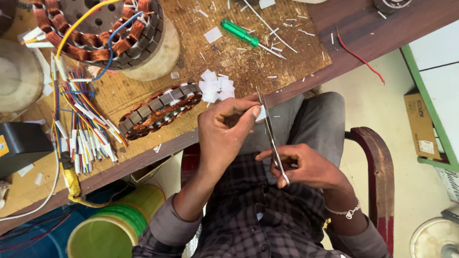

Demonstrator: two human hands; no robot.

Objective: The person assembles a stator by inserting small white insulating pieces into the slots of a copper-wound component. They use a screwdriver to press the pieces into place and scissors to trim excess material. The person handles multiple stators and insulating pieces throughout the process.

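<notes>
1. Nearest the camera, a dark checked shirt (248, 215) is seen, with grey trousers (315, 119) beyond the hands.
2. To the left of the fingers, a bundle of coloured wires (86, 129) with white sleeved ends is spread on the counter (143, 95), and a large copper-wound stator (100, 28) stands further off on a round block.
3. Just left of the fingers, a smaller wound stator (160, 110) lies on the counter edge, with a small heap of cut white paper squares (215, 88) beside it.
4. The left hand (224, 129) is held over the counter edge; its fingers (251, 112) are pinched together on a small white paper piece (261, 113), which touches the scissor blades.
5. The right hand (306, 165) is closed through the handles of the scissors (270, 131); the blades point away from the body and appear nearly together at the paper.
6. Beyond the fingers, a green-handled screwdriver (244, 34) lies among white offcuts; to the right, a red wire (358, 55) trails over the counter edge.
7. The step in hand is judged to be the trimming of insulation paper. A steady pinch and a square blade line would be called for by the cut.
</notes>
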